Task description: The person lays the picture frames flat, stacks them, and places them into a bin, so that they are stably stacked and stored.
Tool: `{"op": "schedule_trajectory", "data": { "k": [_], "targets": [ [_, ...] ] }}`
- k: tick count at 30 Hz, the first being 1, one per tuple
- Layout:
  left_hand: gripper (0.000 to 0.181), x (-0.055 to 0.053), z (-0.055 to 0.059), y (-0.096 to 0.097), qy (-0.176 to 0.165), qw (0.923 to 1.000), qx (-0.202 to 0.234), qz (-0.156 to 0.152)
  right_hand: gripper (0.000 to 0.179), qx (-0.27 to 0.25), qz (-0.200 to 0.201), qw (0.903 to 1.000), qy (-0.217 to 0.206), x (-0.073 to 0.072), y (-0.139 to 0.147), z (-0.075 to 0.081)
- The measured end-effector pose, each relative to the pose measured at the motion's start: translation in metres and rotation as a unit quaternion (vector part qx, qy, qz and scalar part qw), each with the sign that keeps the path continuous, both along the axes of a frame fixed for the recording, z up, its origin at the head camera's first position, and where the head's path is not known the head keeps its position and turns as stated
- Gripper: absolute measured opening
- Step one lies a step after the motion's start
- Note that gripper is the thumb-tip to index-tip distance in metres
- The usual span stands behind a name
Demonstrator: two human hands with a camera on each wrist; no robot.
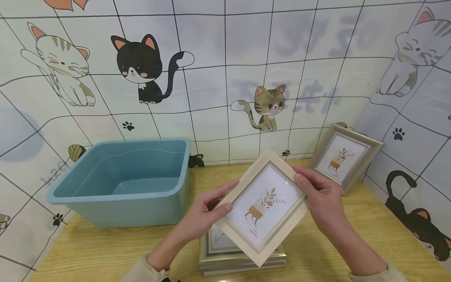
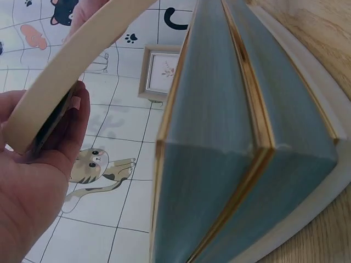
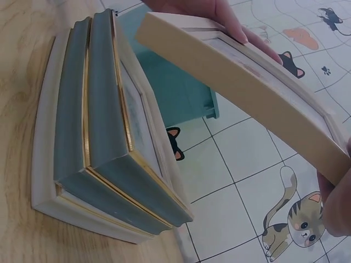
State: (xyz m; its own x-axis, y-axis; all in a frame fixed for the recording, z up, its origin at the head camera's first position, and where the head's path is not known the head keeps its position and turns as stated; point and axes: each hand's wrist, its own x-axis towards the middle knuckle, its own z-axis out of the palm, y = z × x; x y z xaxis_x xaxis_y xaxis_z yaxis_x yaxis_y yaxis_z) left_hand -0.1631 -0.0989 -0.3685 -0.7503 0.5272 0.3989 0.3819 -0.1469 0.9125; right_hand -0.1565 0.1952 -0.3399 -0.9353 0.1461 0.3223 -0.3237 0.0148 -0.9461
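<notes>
A cream picture frame [image 1: 260,203] with a potted-plant print is held up, tilted, between both hands. My left hand [image 1: 201,217] grips its left edge, thumb on the front and fingers behind. The right hand [image 1: 325,197] pinches the opposite edge near the upper right corner, thumb also on the front. Below the held frame lies a stack of picture frames [image 1: 243,263], partly covered by it in the head view. In the right wrist view the stack [image 3: 98,109] shows blue-grey sides with gold edges above a whitish frame at the bottom.
A blue plastic tub [image 1: 130,207] stands on the left of the wooden table [image 1: 169,250]. Another picture frame [image 1: 363,156] with the same print stands at the back right, leaning near the wall. A cat-patterned wall covering [image 1: 208,86] runs behind the table.
</notes>
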Motion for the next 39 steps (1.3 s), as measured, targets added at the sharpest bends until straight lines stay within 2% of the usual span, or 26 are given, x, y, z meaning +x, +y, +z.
{"op": "schedule_trajectory", "data": {
  "k": [8, 12, 18, 26, 34, 39],
  "targets": [
    [0.048, -0.001, 0.0, -0.005, -0.023, 0.999, -0.015, 0.034, 0.032, -0.032, -0.014, 0.9994, -0.004, -0.001, 0.0, -0.007],
    [0.046, -0.002, -0.001, -0.005, -0.026, 0.998, -0.017, 0.056, 0.033, -0.046, -0.03, 0.9979, -0.033, 0.001, -0.001, -0.01],
    [0.041, -0.006, -0.004, -0.009, -0.047, 0.995, -0.003, 0.088, 0.031, -0.093, -0.003, 0.9927, -0.077, 0.003, -0.004, -0.016],
    [0.039, -0.01, -0.01, -0.01, -0.065, 0.9918, -0.007, 0.11, 0.038, -0.077, 0.002, 0.9903, -0.116, 0.004, -0.006, -0.023],
    [0.034, -0.015, -0.011, -0.01, -0.082, 0.9818, -0.02, 0.17, 0.036, -0.068, 0.033, 0.9889, -0.128, 0.009, -0.004, -0.029],
    [0.031, -0.017, -0.01, -0.008, -0.097, 0.9759, -0.016, 0.195, 0.038, -0.049, 0.044, 0.9877, -0.141, 0.013, -0.002, -0.032]
  ]
}}
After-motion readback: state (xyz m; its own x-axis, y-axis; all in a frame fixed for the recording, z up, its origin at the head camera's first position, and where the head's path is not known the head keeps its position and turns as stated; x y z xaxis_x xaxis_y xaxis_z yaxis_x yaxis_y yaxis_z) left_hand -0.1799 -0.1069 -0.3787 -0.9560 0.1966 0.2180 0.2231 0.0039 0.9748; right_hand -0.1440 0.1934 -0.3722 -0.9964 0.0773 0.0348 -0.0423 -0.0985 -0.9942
